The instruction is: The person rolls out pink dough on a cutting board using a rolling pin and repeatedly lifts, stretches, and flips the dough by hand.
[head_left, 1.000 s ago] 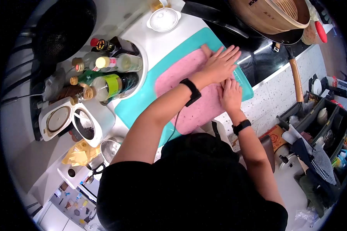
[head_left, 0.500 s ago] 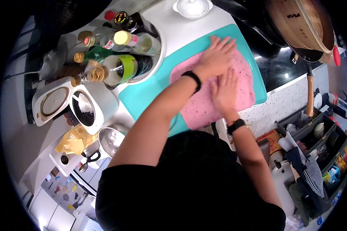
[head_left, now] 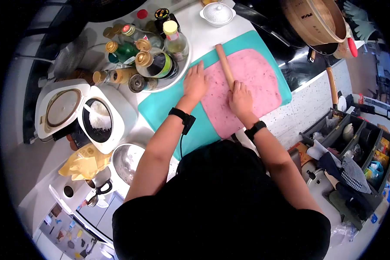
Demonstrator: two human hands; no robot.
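A flat pink sheet of dough [head_left: 264, 86] with darker flecks lies on a teal mat [head_left: 160, 110]. Across its left part slants a wooden rolling pin [head_left: 225, 65], its far end reaching past the dough's upper edge. My right hand [head_left: 241, 100] is closed over the near end of the pin, on the dough; that end is hidden beneath the fingers. At the dough's left edge my left hand [head_left: 195, 84] rests flat with fingers stretched out, partly over the mat, holding nothing.
Left of the mat, a white round tray [head_left: 187, 60] carries several bottles. An open white canister [head_left: 121, 117] with white powder and a metal bowl [head_left: 126, 162] stand nearer. A lidded white dish [head_left: 217, 14] is behind; a bamboo steamer [head_left: 310, 21] sits at the right on the stove.
Both hands lay flat on the dough before. Now the rolling pin lies across it with my right hand on its near end, and my left hand has moved left to the dough's edge.
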